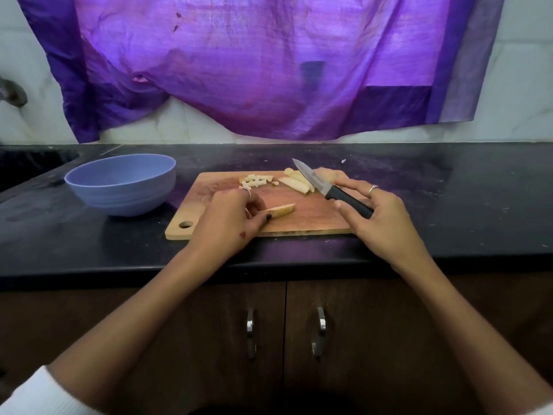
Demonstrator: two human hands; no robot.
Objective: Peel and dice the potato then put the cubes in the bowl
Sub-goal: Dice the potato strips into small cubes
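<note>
A wooden cutting board (311,218) lies on the black counter. My left hand (230,218) pinches a pale potato slice (282,210) flat on the board's middle. My right hand (378,217) grips the black handle of a knife (321,184), its blade raised and pointing to the far left above the board. A small heap of potato cubes (256,180) sits at the board's far edge. Several uncut potato slices (294,184) lie beside them, partly behind the blade. A blue bowl (89,178) stands left of the board; no cubes show inside it.
A purple cloth (254,70) hangs on the tiled wall behind the counter. A dark sink (27,163) is at the far left. Cabinet doors with metal handles (250,330) are below the counter edge.
</note>
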